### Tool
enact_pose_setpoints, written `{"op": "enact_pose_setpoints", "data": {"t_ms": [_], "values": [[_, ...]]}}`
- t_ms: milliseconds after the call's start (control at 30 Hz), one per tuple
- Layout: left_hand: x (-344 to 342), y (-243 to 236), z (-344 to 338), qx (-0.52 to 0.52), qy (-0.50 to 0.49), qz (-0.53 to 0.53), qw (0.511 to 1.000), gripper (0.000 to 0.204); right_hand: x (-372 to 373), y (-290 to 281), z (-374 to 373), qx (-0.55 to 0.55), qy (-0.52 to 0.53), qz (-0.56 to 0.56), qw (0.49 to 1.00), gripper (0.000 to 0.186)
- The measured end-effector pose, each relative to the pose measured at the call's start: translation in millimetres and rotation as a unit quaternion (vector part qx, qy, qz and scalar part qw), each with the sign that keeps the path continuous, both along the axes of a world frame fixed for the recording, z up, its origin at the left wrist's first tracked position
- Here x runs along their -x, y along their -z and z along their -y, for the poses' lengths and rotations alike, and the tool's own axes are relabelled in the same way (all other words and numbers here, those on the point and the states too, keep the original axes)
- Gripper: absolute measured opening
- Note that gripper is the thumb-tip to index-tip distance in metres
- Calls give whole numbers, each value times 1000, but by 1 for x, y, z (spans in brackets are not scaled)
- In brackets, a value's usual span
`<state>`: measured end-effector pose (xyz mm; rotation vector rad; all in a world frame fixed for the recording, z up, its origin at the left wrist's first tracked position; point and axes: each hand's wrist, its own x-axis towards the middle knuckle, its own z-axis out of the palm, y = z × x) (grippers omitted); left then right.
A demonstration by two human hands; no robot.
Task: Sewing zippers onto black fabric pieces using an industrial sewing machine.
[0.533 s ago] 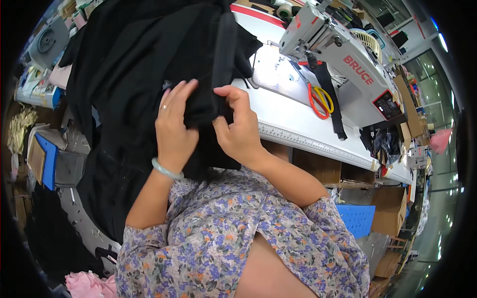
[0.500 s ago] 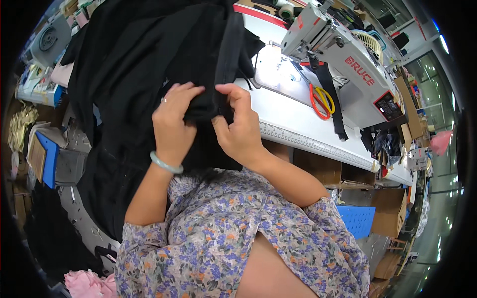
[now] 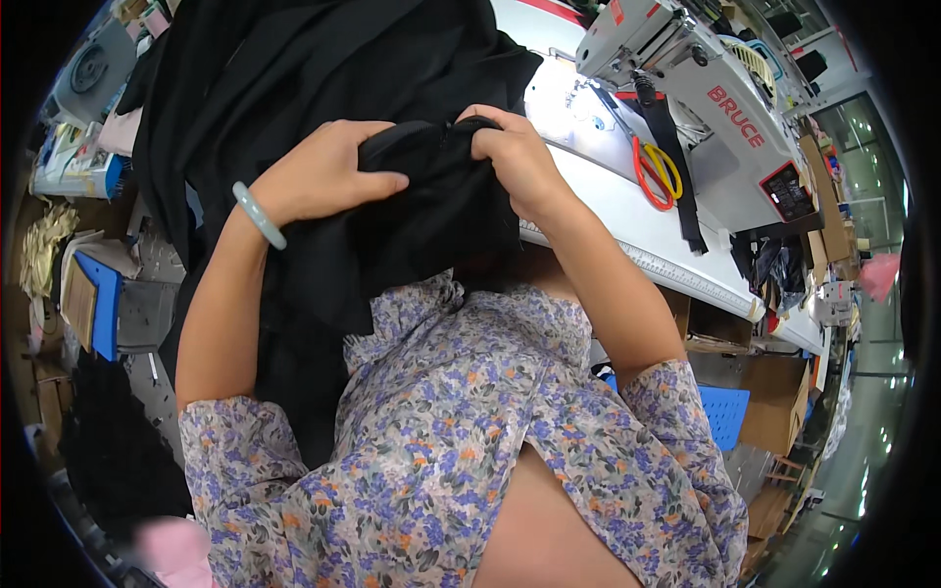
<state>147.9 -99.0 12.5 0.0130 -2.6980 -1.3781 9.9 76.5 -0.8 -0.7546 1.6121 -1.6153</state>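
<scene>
A large black garment (image 3: 294, 69) spreads over the table and hangs down in front of me. My left hand (image 3: 328, 171), with a pale green bangle on its wrist, grips a fold of it; the thumb lies on the near side and the fingertips are hidden under the cloth. At the other end of that raised fold, my right hand (image 3: 517, 162) pinches the edge between thumb and fingers. Between both hands the cloth is bunched and curved upward, with a small dark fitting, perhaps part of a zip, showing near the right fingers.
A white sewing machine (image 3: 725, 118) stands at the right, its lamp lighting the white table (image 3: 588, 191). Red-and-yellow-handled scissors (image 3: 657, 174) and a black strip (image 3: 686, 201) lie before it. A ruler (image 3: 657, 267) runs along the table edge. Pink cloth (image 3: 174, 549) lies lower left.
Both hands have moved apart and up, turning the garment's edge over into a raised fold. The long zip visible before is now mostly hidden. My view has shifted slightly.
</scene>
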Motion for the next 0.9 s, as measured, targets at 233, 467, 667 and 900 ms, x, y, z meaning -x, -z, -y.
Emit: {"op": "enact_pose_setpoints", "data": {"t_ms": [233,467,667,900], "values": [[9,13,12,-172,-46,49,983,35,9,6,16,-30,-10,30,999,19],[22,18,13,-208,-46,59,975,35,11,2,11,-73,-102,-244,962,50],[33,19,8,-137,-69,24,988,28,12,-14,9,-263,-144,-324,897,42],[43,18,18,-185,-55,113,975,34,20,12,8,-82,-66,-88,991,36]]}}
